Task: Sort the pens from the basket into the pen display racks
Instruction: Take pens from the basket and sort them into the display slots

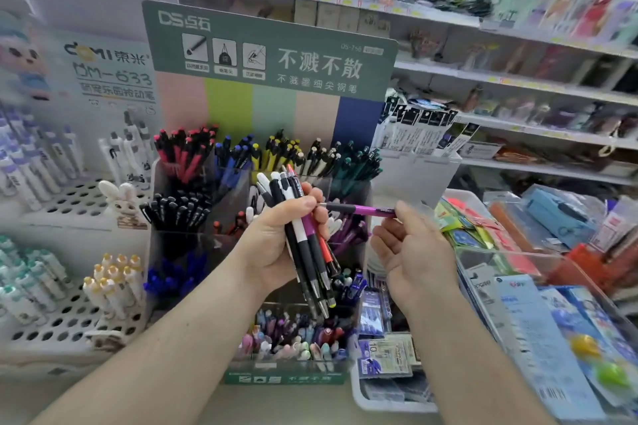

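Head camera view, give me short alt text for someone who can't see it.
The left hand grips a bundle of pens while the right hand pinches a single purple pen, held level, in front of a tiered pen display rack on a stationery shop counter.

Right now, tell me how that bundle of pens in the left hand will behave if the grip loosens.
The bundle of pens would probably fan out and slip: the left hand grips several smooth, round barrels at mid-length only. They hang tips down over the pen display rack, so loose ones would likely drop into it. Each looks stiff and light, like the purple pen the right hand pinches.
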Demonstrator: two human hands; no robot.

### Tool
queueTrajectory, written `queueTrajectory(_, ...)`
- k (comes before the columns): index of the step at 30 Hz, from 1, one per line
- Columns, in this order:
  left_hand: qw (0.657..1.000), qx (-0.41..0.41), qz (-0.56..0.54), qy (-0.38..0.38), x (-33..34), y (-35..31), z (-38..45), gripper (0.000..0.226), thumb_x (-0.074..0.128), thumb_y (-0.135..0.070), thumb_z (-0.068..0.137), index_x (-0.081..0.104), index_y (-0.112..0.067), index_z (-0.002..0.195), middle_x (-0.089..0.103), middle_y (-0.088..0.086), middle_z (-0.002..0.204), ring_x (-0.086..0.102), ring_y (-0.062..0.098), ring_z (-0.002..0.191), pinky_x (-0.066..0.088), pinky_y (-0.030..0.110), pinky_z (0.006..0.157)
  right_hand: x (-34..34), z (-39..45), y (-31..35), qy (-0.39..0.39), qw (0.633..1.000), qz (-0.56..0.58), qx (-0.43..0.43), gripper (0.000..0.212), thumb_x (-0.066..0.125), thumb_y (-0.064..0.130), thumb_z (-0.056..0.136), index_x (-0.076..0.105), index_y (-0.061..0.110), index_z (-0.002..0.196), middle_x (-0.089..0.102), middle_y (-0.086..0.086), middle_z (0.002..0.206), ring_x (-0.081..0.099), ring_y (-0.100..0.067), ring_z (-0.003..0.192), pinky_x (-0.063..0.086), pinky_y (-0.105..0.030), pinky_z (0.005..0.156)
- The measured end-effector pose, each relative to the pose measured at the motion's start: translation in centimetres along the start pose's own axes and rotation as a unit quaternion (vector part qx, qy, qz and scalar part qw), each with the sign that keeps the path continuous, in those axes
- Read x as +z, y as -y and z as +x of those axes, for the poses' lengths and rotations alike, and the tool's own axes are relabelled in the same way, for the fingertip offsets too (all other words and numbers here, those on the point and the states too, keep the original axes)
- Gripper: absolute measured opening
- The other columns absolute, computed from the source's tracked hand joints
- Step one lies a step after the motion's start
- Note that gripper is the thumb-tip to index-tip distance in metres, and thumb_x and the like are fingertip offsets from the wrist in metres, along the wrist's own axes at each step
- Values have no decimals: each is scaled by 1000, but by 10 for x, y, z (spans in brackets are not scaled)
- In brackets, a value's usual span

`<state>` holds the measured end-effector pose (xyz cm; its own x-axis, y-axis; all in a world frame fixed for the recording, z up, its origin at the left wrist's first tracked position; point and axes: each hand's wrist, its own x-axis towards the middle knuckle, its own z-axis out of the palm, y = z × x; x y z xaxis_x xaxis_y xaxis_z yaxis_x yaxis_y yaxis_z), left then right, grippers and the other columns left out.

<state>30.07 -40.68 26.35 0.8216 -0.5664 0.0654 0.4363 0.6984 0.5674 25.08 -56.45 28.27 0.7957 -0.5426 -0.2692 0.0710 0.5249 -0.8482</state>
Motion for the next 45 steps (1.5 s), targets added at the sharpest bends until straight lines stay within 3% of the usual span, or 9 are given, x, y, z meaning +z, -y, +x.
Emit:
queueTrajectory(4, 1000, -4, -14, -12, 2, 4, 2, 53, 94, -9, 50, 60, -15, 91, 65, 0, 74, 65, 12, 61, 56, 28, 56, -6, 10, 4, -2, 1000, 10, 8, 5, 60, 5, 95, 64, 8, 94, 64, -5, 66, 65, -13, 54, 55, -22, 51)
queueTrajectory(8, 997, 15, 4, -76, -1, 4, 1, 24, 65, -5, 77, 54, -18, 94, 67, -5, 79, 62, 8, 59, 55, 25, 54, -11, 18, 18, -45, 983, -70, -166, 16, 61, -1, 93, 70, 11, 98, 68, -5, 77, 68, -13, 62, 56, -24, 59)
queueTrajectory(13, 996, 36, 17, -80, -4, 6, -2, 28, 67, -3, 77, 52, -19, 94, 67, -5, 78, 62, 7, 58, 54, 25, 54, -19, 37, 19, -60, 889, -270, -365, 27, 68, 11, 90, 72, 13, 116, 75, -2, 93, 73, -19, 83, 61, -37, 80)
queueTrajectory(16, 996, 48, 20, -78, -3, 10, -3, 26, 65, -4, 76, 52, -18, 94, 66, -5, 79, 61, 8, 58, 54, 26, 54, -14, 44, 9, -21, 838, -344, -423, 26, 69, 11, 89, 73, 13, 115, 75, -2, 98, 70, -14, 87, 57, -31, 87)
queueTrajectory(20, 995, 45, 22, -88, -1, 14, -8, 25, 64, -6, 74, 54, -18, 94, 66, -5, 79, 62, 8, 58, 54, 26, 53, -10, 50, -4, 56, 798, -419, -429, 22, 68, 9, 91, 75, 10, 112, 68, 8, 91, 62, -3, 80, 45, -3, 79)
queueTrajectory(30, 988, 29, 71, -130, 8, 26, -15, 17, 60, -3, 74, 59, -13, 88, 63, -1, 79, 60, 10, 58, 54, 26, 55, 4, 63, -18, 180, 682, -603, -373, 42, 66, 16, 89, 60, 19, 130, 72, -3, 99, 62, -24, 98, 52, -38, 90)
queueTrajectory(34, 986, 23, 97, -131, 7, 30, -19, 23, 64, 1, 74, 58, -14, 92, 65, 0, 80, 59, 11, 57, 54, 27, 55, 6, 61, -12, 184, 685, -602, -366, 37, 68, 18, 89, 61, 19, 125, 68, 0, 100, 60, -20, 96, 49, -33, 85)
queueTrajectory(39, 983, 43, 85, -154, 5, 27, -22, 11, 61, -1, 82, 60, -10, 88, 60, 1, 76, 58, 10, 56, 55, 26, 56, -7, 20, -12, 215, 816, -455, -285, 5, 70, 22, 89, 67, 19, 87, 66, 6, 75, 60, -10, 68, 50, -24, 64)
queueTrajectory(45, 969, 84, 42, -230, 10, 24, -22, 35, 55, -9, 95, 69, -12, 63, 56, 2, 65, 57, 13, 54, 53, 27, 60, -26, -32, -41, 268, 879, -349, -184, 20, 68, 37, 91, 67, 18, 85, 64, 2, 75, 54, -5, 65, 47, -20, 63)
